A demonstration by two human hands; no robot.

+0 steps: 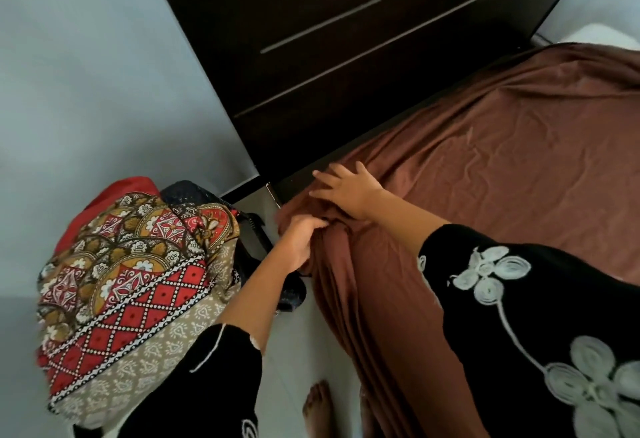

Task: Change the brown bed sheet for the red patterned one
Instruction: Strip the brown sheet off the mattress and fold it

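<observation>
The brown bed sheet point(502, 160) covers the mattress and hangs down its near side to the floor. At the bed's top corner by the headboard, my left hand point(301, 238) grips a bunch of the brown sheet. My right hand point(349, 190) lies flat with spread fingers on the sheet just above that corner. The red patterned sheet point(131, 275), with red diamonds, gold fans and a beige border, lies heaped on a pile at the left, beside the bed.
A dark wooden headboard point(329, 57) with horizontal grooves rises behind the bed. Grey wall fills the left. Dark objects point(256, 230) sit between the pile and the bed corner. My bare foot point(317, 410) stands on the pale floor next to the hanging sheet.
</observation>
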